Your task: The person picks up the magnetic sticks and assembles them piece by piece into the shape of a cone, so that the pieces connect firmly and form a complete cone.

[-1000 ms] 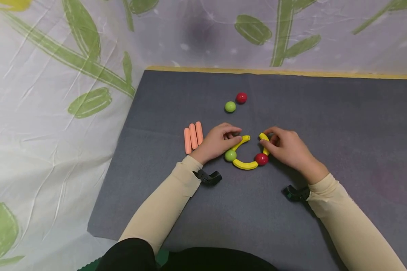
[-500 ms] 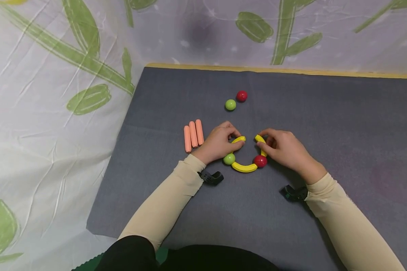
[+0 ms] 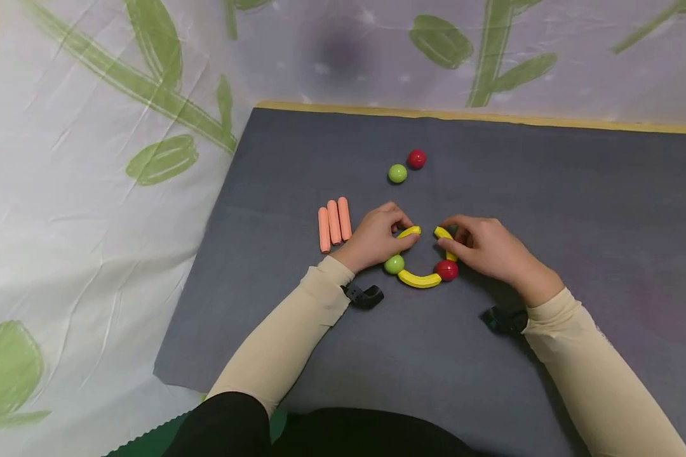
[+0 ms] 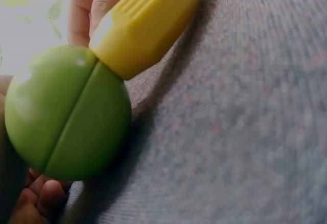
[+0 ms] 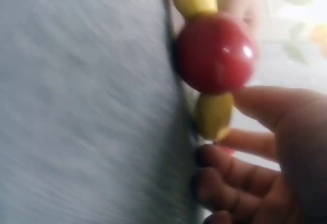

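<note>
Three curved yellow toy bananas, a green ball and a red ball form a broken ring on the dark cloth. My left hand (image 3: 377, 237) pinches the upper left toy banana (image 3: 410, 231) between thumb and fingers. Opposite it, my right hand (image 3: 491, 249) pinches the upper right toy banana (image 3: 441, 233). A small gap separates those two tips. The lower toy banana (image 3: 420, 280) lies between the green ball (image 3: 394, 264) and the red ball (image 3: 447, 270), touching both. In the left wrist view, the grooved green ball (image 4: 69, 114) meets a toy banana (image 4: 148, 27).
Several loose pieces lie on the dark cloth (image 3: 297, 304): pink sticks (image 3: 334, 222) side by side left of my left hand, and a second green ball (image 3: 397, 173) near a second red ball (image 3: 416, 158) farther back. A patterned curtain (image 3: 366, 57) stands behind the far edge.
The left hand has turned its toy banana inward, and the gap between the two upper tips has narrowed slightly. The ring has come a little nearer the body. Both hands keep their hold.
</note>
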Available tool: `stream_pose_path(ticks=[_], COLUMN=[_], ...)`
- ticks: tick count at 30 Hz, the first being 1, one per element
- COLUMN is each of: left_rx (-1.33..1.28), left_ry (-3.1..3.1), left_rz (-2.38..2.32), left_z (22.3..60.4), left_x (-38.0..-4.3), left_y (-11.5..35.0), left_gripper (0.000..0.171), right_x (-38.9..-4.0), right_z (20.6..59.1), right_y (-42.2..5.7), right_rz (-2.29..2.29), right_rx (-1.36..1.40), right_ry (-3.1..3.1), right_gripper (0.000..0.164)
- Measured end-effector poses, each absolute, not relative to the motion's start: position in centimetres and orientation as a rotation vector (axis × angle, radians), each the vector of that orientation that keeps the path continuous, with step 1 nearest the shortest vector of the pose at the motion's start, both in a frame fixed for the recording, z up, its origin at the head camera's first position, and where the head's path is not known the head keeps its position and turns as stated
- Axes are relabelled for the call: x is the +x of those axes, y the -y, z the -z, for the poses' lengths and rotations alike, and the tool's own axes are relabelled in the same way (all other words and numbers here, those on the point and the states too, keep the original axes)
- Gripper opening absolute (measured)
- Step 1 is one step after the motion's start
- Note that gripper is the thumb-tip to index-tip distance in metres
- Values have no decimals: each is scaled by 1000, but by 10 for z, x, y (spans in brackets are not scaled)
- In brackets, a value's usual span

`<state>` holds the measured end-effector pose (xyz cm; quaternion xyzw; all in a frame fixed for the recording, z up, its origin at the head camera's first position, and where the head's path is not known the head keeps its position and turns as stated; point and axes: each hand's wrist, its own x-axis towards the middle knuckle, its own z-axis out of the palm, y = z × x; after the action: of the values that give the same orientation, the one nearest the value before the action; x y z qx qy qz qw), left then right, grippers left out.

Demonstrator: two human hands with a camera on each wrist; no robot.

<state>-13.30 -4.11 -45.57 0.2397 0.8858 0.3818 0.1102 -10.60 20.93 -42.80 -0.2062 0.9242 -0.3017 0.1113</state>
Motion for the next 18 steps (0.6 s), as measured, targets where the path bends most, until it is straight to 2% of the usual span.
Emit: stream_pose_path(ticks=[4, 11, 18], left_rx=[700, 711, 734], left_ry=[-2589, -2582, -2583], left_rz=[-1115, -1115, -1100], left_z=[455, 456, 457], left_x=[-132, -132, -134], left_y=[41, 42, 44], left_gripper=[20, 20, 22], right_x=[-119, -153, -192], right_z=[420, 411, 394], right_y=[-211, -202, -183], right_rz=[822, 676, 507], right_rx=[-624, -704, -758], right_ry=[-2699, -2719, -2741], right_gripper=[40, 34, 36])
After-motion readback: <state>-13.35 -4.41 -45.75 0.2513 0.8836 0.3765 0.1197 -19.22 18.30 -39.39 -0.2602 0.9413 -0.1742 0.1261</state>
